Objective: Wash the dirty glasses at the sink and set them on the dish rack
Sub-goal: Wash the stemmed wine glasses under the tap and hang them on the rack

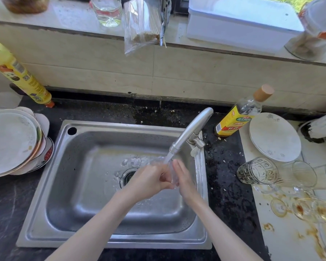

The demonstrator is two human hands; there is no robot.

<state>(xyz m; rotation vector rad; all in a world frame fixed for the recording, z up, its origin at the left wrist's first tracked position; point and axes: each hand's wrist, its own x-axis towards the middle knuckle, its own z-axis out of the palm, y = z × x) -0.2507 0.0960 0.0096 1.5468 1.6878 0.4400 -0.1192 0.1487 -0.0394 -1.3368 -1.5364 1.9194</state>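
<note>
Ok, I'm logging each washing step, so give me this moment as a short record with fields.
activity: rinsing a clear glass under the running faucet
left hand: grips the glass
right hand: against the glass's other side
place: over the steel sink
waiting: patterned glass lying on its side on the stained counter to the right, with more glasses
dish rack: not visible

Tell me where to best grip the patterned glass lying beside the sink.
Probably around the patterned glass's mid-body, coming from above. It lies on its side, mouth turned left toward the sink, so the round wall faces up; another glass crowds its right.
</note>
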